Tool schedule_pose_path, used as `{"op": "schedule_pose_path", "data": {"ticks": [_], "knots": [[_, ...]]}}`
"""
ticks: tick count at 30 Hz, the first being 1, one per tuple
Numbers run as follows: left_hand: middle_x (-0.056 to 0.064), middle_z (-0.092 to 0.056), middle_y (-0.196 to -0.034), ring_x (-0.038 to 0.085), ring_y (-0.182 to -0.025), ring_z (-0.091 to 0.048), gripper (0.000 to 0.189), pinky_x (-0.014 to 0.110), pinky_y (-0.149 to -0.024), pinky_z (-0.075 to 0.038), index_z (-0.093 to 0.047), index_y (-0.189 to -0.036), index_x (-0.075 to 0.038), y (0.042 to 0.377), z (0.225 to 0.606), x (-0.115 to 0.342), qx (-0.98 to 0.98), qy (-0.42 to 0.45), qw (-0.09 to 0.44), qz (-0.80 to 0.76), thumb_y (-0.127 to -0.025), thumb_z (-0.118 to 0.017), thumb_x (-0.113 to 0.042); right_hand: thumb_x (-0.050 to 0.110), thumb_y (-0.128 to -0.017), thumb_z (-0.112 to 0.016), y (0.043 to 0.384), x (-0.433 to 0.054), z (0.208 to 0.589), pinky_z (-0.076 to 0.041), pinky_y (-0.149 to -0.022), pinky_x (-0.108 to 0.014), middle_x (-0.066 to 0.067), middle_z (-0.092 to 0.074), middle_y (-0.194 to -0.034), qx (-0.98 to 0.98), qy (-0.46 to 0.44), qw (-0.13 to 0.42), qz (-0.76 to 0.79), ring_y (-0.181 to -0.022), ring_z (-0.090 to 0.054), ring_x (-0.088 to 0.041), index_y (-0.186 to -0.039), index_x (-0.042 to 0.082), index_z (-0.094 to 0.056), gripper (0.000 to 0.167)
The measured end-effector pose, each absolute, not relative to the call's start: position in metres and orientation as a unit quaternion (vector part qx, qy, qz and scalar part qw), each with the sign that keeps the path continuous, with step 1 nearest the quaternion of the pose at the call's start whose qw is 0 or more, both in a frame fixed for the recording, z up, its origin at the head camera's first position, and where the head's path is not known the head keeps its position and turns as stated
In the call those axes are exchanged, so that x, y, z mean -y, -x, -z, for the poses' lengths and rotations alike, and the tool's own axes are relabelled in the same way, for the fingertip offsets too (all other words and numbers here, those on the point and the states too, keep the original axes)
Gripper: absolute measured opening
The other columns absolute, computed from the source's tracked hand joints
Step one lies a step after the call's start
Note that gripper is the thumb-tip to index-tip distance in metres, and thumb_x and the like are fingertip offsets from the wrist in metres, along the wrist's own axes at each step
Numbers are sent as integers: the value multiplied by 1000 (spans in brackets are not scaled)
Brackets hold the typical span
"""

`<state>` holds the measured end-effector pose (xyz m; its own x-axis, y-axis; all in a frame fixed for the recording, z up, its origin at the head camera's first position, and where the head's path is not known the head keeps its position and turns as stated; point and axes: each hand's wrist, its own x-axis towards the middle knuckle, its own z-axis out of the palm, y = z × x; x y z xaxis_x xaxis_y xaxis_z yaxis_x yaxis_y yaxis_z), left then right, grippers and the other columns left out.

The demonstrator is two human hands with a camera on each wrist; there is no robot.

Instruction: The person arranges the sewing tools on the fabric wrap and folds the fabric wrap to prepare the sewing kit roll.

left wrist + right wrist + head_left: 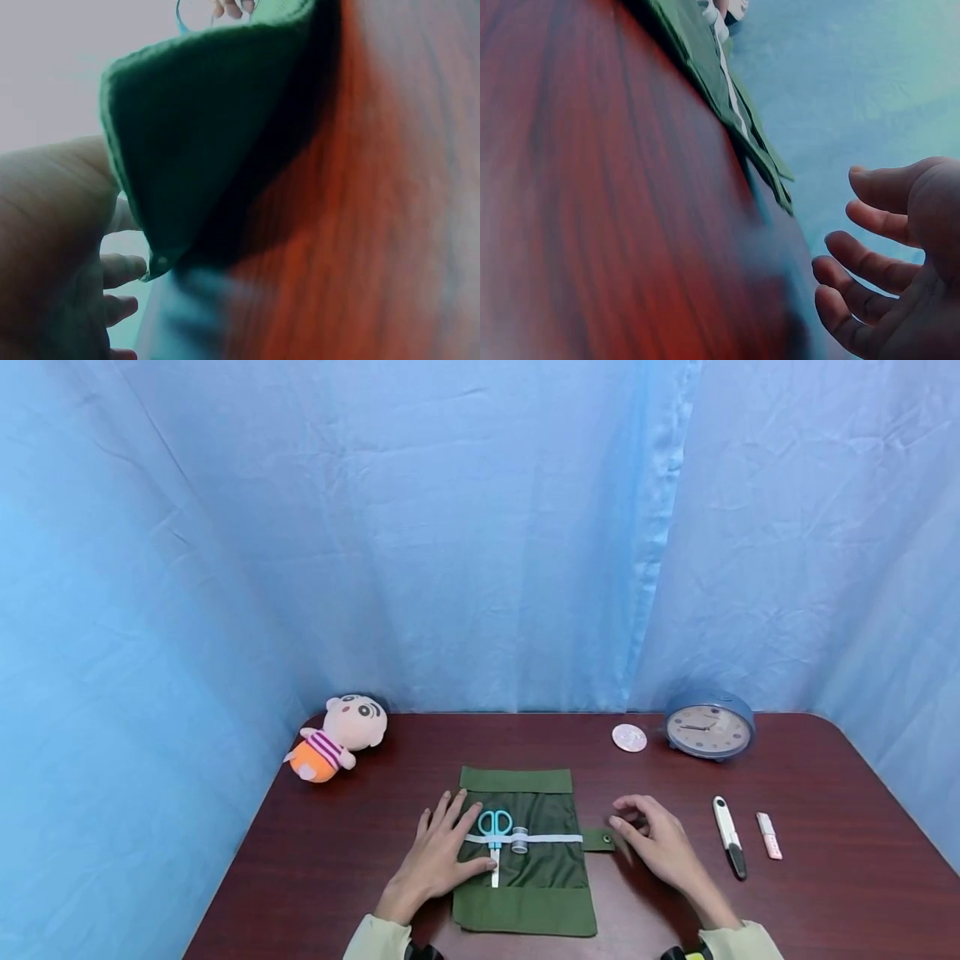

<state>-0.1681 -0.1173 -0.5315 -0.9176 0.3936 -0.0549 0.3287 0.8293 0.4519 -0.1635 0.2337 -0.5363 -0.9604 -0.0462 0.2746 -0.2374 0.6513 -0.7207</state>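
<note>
An unrolled green fabric tool roll (525,912) lies on the table, a white elastic band (555,838) across its middle. Under the band sit scissors with light-blue handles (496,821) and a small grey-white spool (520,842). My left hand (435,858) rests along the roll's left edge, fingers spread and thumb by the scissor blades. In the left wrist view, a green corner (187,142) hides part of that hand. My right hand (658,845) hovers just right of the roll's snap tab (598,840); its fingers bend loosely around nothing.
A plush doll (337,739) lies at the back left. A blue alarm clock (709,727) and a round pale disc (629,737) are at the back right. Right of my right hand lie a white-and-black cutter-like tool (727,835) and a small white-and-pink stick (769,837).
</note>
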Motion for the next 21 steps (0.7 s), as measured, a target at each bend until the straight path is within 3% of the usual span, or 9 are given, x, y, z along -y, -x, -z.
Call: {"op": "schedule_pose_path", "data": {"ticks": [10,21], "knots": [[16,-24,-167,43,-155,-18,86,70,-117,-21,-40,-155,-16,162,534,129,-955,-180,77,-224,-87,-67,-62,12,-90,-74,146,-272,533,-52,-64,-19,-5,-68,-100,915,-56,158,-366,-85,-55,12,-108,5,-70,20],[19,-27,-165,44,-154,-19,86,68,-119,-20,-41,-154,-14,162,537,135,-952,-183,82,-231,-87,-66,-62,9,-88,-75,124,-309,533,-43,-63,-5,-10,-69,-98,920,-20,194,-339,-81,-48,22,-108,5,-69,21]]}}
